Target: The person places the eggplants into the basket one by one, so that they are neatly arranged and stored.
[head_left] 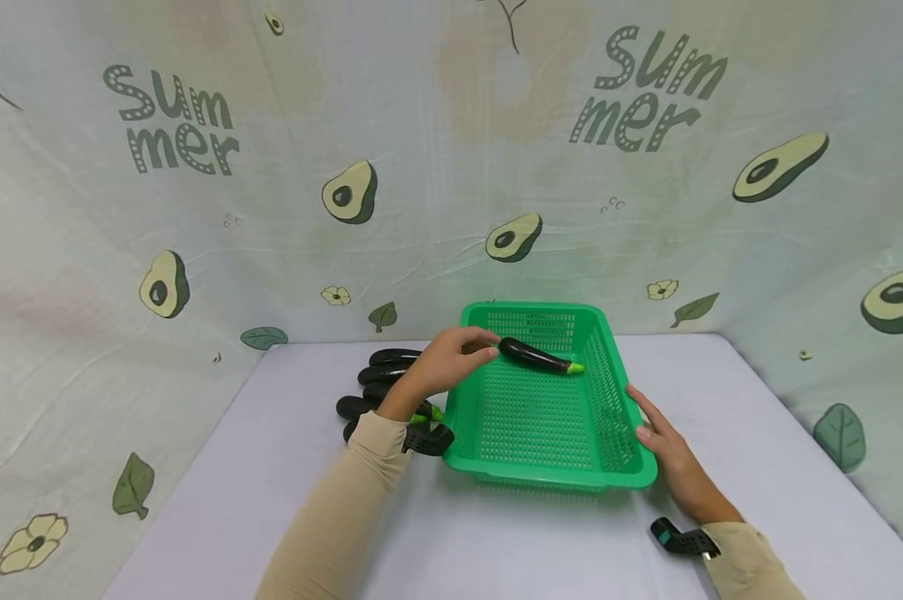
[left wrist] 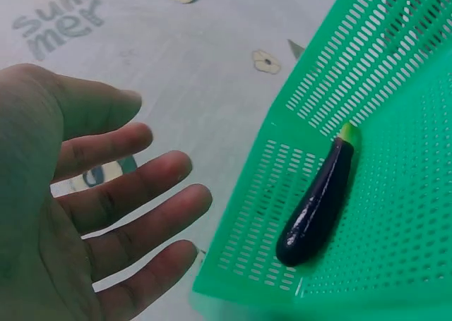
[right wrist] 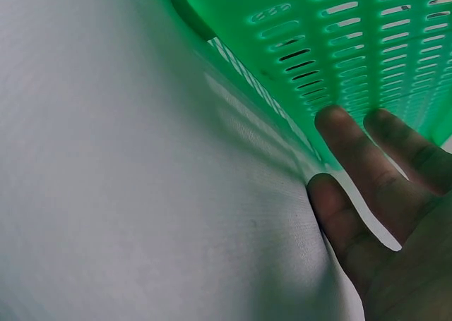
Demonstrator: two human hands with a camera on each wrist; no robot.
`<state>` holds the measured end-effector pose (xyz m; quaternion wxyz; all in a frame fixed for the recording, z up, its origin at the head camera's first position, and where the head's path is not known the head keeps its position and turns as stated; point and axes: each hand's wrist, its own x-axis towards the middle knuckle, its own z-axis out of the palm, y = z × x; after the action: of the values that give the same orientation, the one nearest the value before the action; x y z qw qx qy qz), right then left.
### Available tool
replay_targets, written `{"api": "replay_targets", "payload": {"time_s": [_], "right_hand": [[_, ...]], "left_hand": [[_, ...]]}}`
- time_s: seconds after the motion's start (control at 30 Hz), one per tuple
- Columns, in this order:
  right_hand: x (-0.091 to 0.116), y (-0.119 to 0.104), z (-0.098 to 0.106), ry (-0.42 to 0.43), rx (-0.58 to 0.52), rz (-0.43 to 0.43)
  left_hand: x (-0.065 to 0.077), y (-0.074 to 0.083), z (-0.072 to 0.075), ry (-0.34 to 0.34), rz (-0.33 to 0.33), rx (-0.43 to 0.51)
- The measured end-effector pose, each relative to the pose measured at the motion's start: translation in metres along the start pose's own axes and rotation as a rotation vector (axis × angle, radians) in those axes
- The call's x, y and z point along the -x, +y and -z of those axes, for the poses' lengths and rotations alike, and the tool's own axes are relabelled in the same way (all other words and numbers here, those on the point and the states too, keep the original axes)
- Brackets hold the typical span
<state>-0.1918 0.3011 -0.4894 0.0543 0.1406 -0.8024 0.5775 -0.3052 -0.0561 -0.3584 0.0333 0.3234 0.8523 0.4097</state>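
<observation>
A green plastic basket [head_left: 549, 477] with slotted walls stands on the table, one dark purple eggplant [head_left: 532, 356] lying inside against its far wall. In the left wrist view this eggplant [left wrist: 318, 201] shows its green stem end. My left hand [head_left: 451, 358] hovers over the basket's left rim, fingers apart and nothing in them. At the basket's right side is my right hand [head_left: 676, 467], with fingertips at the outer wall. The right wrist view shows its fingers [right wrist: 381, 173] extended, low beside the slotted wall. Several more eggplants [head_left: 354, 407] lie left of the basket, partly hidden by my left forearm.
The table [head_left: 541, 550] has a pale cloth. Behind it hangs a light curtain [head_left: 421, 275] printed with avocados, leaves and lettering. Dark bands sit on both wrists.
</observation>
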Motion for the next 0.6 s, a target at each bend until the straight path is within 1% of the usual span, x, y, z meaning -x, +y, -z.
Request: {"api": "replay_targets", "payload": {"time_s": [0.13,0.3,0.43,0.6], "right_hand": [[0.001,0.001,-0.001,0.007,0.004,-0.001],[0.001,0.003,-0.002,0.009,0.013,0.002],[0.001,0.002,-0.002,0.015,0.022,0.007],[0.0,0.001,-0.002,0.012,0.027,0.002]], "left_hand": [[0.018,-0.006,-0.003,0.055,-0.019,0.013],[0.04,-0.014,-0.005,0.115,0.011,0.025],[0.052,-0.021,-0.004,0.154,0.025,0.055],[0.063,-0.028,-0.004,0.201,0.04,0.068]]}}
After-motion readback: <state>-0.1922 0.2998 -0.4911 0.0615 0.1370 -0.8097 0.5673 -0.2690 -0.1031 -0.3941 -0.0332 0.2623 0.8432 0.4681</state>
